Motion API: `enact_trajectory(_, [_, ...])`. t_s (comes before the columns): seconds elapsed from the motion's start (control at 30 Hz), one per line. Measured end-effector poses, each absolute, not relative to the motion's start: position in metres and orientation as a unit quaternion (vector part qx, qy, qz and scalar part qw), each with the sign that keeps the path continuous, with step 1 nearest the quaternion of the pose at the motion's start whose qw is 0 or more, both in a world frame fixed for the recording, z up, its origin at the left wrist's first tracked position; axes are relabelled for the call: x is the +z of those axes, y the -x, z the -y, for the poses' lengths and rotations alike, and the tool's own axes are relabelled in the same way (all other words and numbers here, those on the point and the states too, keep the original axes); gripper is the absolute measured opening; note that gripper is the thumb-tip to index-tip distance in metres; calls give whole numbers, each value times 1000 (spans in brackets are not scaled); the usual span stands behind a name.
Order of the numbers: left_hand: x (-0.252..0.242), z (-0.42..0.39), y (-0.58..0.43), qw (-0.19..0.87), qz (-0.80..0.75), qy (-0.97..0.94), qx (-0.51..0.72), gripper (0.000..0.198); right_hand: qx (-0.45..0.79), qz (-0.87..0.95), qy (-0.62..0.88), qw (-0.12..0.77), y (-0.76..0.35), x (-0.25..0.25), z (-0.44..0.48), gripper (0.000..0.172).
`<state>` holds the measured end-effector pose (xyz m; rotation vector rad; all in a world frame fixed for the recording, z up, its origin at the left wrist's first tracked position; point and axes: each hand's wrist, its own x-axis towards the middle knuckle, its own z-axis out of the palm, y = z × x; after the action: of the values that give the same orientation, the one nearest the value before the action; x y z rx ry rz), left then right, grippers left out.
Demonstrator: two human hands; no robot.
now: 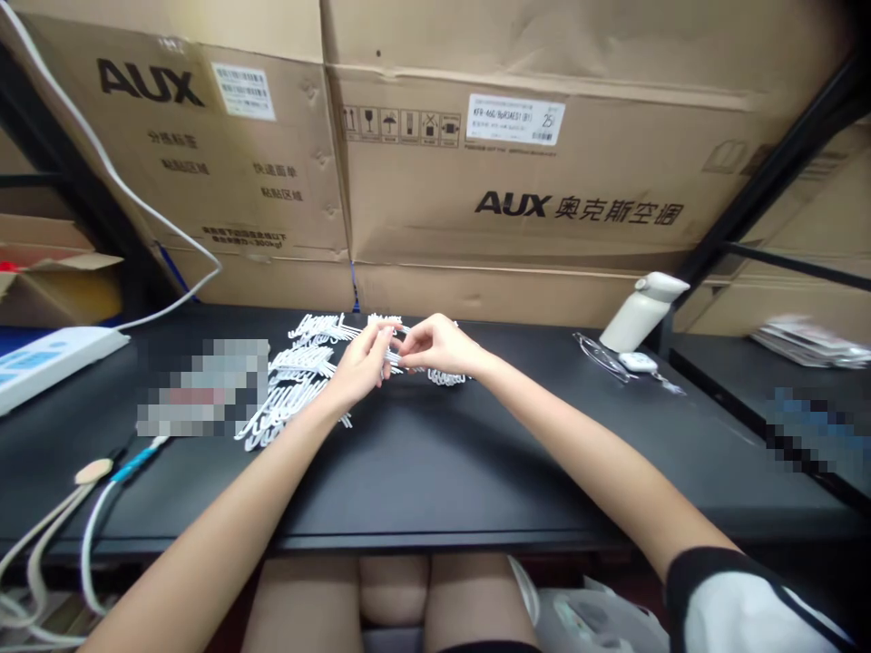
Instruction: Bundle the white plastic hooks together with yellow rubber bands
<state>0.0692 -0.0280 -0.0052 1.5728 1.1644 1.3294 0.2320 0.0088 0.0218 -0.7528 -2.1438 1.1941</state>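
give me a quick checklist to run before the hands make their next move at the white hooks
1. Hands together: ok, the left hand and right hand meet just above the black table.
2. Firm grip: cannot tell, the fingers hide what they pinch.
3. White hooks within reach: ok, clusters lie right beside the left hand.
4. Bottle out of the way: ok, the white bottle stands apart, to the right of the right hand.
5. Glasses safe: ok, the glasses lie near the bottle, clear of the right forearm.
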Motion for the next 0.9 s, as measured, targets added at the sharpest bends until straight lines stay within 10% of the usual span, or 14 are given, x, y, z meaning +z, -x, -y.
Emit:
enact_trajectory(0.43, [8, 24, -60, 424, -475, -428, 642, 23, 236, 820, 325, 408, -229, 23, -11, 25])
enact_trajectory(0.9, [6, 18, -51, 459, -492, -329, 663, 22, -21, 959, 271, 75, -224, 2, -5, 24])
